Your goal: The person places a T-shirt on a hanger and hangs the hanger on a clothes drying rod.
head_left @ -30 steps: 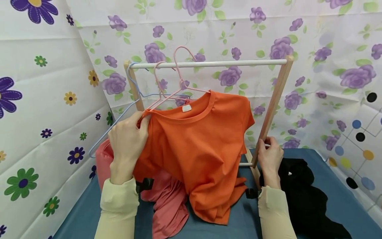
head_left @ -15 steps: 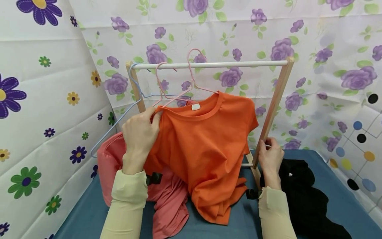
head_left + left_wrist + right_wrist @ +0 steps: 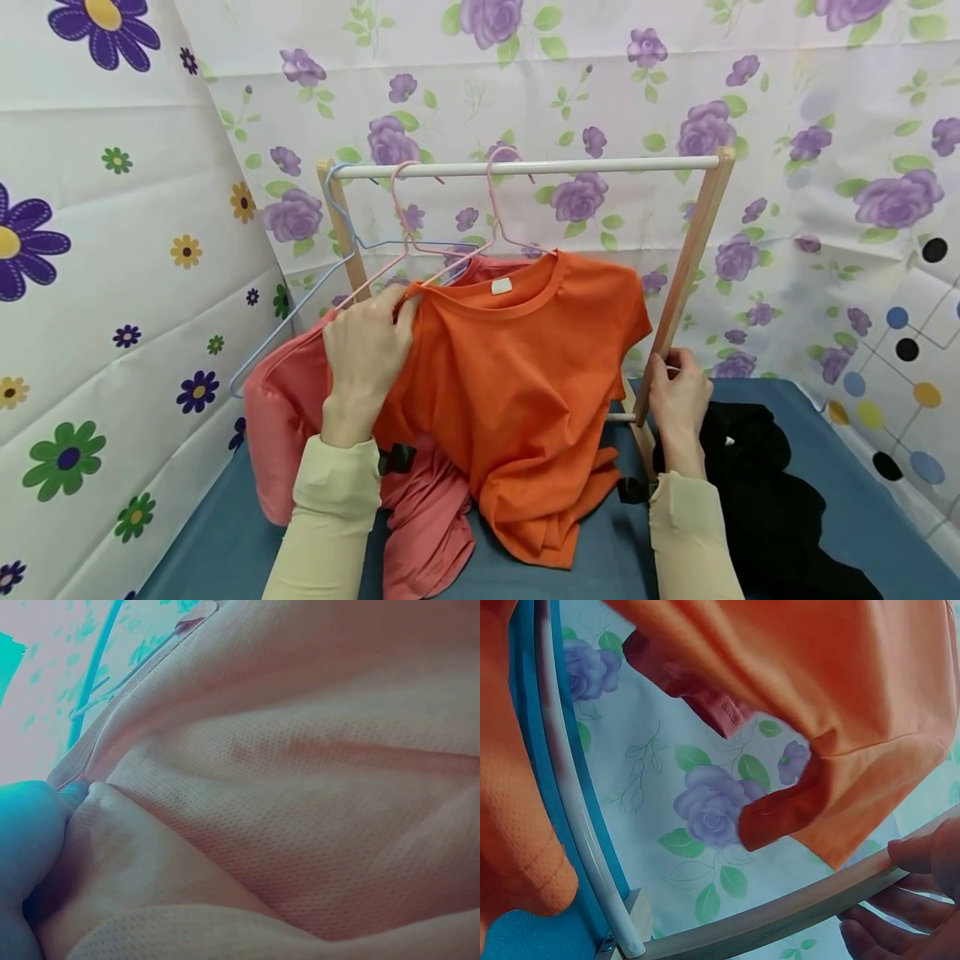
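An orange T-shirt (image 3: pixel 517 358) hangs on a pink wire hanger (image 3: pixel 495 204), whose hook loops over the white rail (image 3: pixel 600 167) of a small garment rack. My left hand (image 3: pixel 363 354) pinches the shirt at its left shoulder, by the hanger's end. In the left wrist view the orange fabric (image 3: pixel 300 787) fills most of the picture, with part of my left hand (image 3: pixel 34 840) at the edge. My right hand (image 3: pixel 681 400) holds the rack's right wooden post (image 3: pixel 686 250) low down, thumb on one side and fingers on the other in the right wrist view.
Behind the orange shirt, a salmon-pink garment (image 3: pixel 281 408) hangs from another pink hanger (image 3: pixel 405 208). A blue hanger (image 3: pixel 341 217) sits at the rail's left end. A black garment (image 3: pixel 765 492) lies right of the rack on the blue tabletop (image 3: pixel 202 517). Patterned sheets (image 3: pixel 480 75) enclose the space.
My left hand has moved right and slightly down with the orange shirt and its hanger. The hook, earlier standing above the rail, has dropped over it. My right hand stays on the post.
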Motion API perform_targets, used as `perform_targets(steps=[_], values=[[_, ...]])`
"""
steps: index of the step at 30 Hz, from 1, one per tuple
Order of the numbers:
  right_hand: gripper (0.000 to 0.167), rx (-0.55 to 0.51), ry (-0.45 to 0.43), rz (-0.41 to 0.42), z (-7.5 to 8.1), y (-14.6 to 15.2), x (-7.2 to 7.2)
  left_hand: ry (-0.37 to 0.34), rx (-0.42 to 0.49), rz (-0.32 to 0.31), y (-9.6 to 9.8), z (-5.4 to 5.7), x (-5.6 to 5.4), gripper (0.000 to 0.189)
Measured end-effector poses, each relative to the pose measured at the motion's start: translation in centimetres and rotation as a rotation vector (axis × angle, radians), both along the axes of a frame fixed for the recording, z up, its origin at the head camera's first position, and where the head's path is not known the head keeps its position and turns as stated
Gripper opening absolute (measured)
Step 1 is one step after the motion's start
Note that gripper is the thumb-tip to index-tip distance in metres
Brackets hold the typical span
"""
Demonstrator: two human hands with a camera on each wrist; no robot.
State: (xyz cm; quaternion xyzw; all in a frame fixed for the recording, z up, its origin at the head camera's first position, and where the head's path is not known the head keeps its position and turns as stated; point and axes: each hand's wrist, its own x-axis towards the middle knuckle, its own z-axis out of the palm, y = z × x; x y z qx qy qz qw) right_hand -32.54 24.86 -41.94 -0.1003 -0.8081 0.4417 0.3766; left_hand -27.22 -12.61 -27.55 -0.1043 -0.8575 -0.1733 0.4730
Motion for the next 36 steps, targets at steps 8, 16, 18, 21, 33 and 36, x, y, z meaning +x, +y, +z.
perform_targets(steps=[8,16,18,21,33,36], values=[[0.027,-0.005,-0.006,0.0,-0.1,0.0,0.2,-0.004,-0.004,0.003,0.2,-1.1,0.1,0.021],[0.028,-0.015,-0.018,0.003,-0.3,0.0,0.3,-0.013,0.002,0.002,0.4,-1.7,-0.1,0.019],[0.027,-0.016,-0.013,-0.003,-0.2,0.0,0.3,-0.013,0.004,0.002,0.4,-1.7,-0.1,0.019],[0.027,-0.013,-0.01,-0.007,-0.2,0.0,0.1,-0.015,0.015,0.002,0.4,-1.8,0.0,0.02],[0.027,-0.009,-0.015,-0.002,0.0,0.0,0.0,-0.016,0.031,-0.01,0.2,-1.7,0.8,0.022],[0.027,-0.01,-0.016,0.002,0.1,0.0,0.1,-0.022,0.04,-0.016,0.1,-1.6,1.1,0.025]])
